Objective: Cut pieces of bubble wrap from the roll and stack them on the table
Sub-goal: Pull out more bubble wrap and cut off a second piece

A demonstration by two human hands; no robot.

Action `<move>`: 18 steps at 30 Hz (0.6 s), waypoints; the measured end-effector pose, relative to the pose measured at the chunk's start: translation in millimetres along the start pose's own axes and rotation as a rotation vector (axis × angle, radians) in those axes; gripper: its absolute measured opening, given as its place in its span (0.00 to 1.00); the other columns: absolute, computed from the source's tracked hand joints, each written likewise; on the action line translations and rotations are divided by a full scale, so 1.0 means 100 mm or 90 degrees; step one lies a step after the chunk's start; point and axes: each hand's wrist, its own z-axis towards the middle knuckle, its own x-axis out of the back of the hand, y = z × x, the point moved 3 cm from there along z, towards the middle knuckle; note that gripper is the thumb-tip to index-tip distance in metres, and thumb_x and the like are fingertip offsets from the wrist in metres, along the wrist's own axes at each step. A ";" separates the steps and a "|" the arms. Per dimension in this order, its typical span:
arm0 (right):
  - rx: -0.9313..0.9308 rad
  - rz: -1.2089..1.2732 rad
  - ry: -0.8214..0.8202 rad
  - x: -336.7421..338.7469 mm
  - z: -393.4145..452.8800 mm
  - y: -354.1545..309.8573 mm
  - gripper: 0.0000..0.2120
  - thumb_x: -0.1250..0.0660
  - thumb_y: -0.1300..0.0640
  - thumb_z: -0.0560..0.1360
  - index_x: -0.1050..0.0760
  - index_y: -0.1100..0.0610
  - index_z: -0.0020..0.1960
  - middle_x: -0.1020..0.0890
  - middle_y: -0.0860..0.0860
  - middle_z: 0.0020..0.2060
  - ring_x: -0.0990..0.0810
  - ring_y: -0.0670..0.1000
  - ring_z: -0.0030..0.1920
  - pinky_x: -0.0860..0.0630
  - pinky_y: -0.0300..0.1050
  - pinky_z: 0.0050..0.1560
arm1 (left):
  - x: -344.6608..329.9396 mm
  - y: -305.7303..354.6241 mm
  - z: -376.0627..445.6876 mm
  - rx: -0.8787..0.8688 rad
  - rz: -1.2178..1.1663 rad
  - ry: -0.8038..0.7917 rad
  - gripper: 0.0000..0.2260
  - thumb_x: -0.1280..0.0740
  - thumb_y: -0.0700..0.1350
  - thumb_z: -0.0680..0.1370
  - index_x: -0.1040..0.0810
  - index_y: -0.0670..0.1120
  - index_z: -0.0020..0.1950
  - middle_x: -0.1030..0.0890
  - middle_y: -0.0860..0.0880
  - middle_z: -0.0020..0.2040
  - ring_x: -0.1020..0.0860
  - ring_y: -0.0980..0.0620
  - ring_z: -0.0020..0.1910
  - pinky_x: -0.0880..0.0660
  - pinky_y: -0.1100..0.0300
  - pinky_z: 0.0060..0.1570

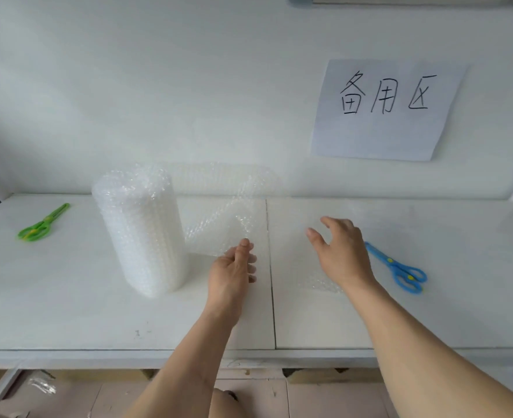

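Bubble wrap (219, 224) is what we've got pinched in our left hand (234, 273) right now: thumb on top, the other fingers (250, 268) curled under the lower corner of the loose sheet. That sheet runs back and to the left to the roll (140, 230), which stands upright on the left half of the table (68, 312), so the piece is still attached as far as we can tell.

Our right hand (339, 254) is spread, fingers apart and loosely bent, gripping nothing. It's over a flat piece of wrap (315, 282) lying on the right half of the table, probably the start of the stack. Whether the fingertips actually touch it, we honestly can't tell, the stuff is so clear against the white top.

Worries from here: the roll is tall and standing on end, so a hard tug on the sheet could tip it or drag it along. The pinch is only on a corner, so the sheet could twist and we'd probably end up with a crooked cut. Also the flat piece is nearly invisible, easy to nudge out of line.

Blue scissors (400, 270) sit just beside the right wrist, closest grab. Green scissors (42, 224) are way off at the left end, past the roll.
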 end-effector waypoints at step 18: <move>-0.214 -0.206 -0.113 0.66 -0.35 1.05 0.12 0.37 0.52 0.78 0.21 0.50 0.59 0.27 0.56 0.55 0.26 0.59 0.54 0.27 0.45 0.47 | -0.17 0.04 -0.05 0.052 0.022 -0.039 0.14 0.35 0.53 0.81 0.19 0.43 0.54 0.20 0.44 0.45 0.28 0.51 0.30 0.29 0.59 0.29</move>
